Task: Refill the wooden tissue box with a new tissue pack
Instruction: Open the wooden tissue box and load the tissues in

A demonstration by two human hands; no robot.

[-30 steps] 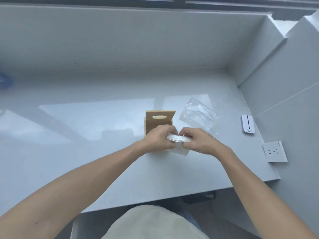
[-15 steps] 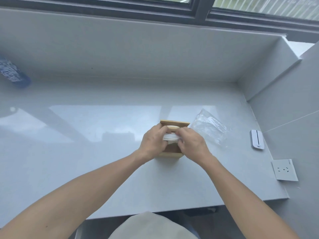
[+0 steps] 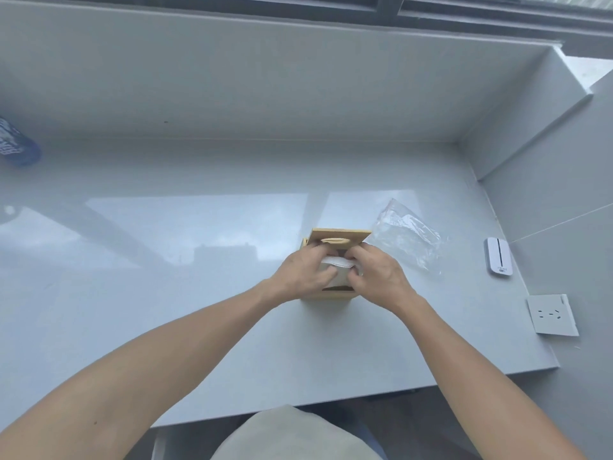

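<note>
A small wooden tissue box (image 3: pixel 335 295) stands on the grey glossy countertop (image 3: pixel 166 260), its lid (image 3: pixel 341 234) with an oval slot raised at the far side. A white tissue pack (image 3: pixel 337 264) sits in the box's open top, partly hidden by my fingers. My left hand (image 3: pixel 303 273) grips the pack's left side and my right hand (image 3: pixel 376 273) grips its right side, both pressed over the box opening.
A crumpled clear plastic wrapper (image 3: pixel 406 237) lies just right of the box. Further right lies a white flat device (image 3: pixel 497 257), and a white wall socket (image 3: pixel 552 314) sits on the right wall. A blue object (image 3: pixel 15 147) shows at the far left edge.
Both hands carried the tissue pack from in front of the box up over its open top and lowered it into the opening. The camera view also shifted upward.
</note>
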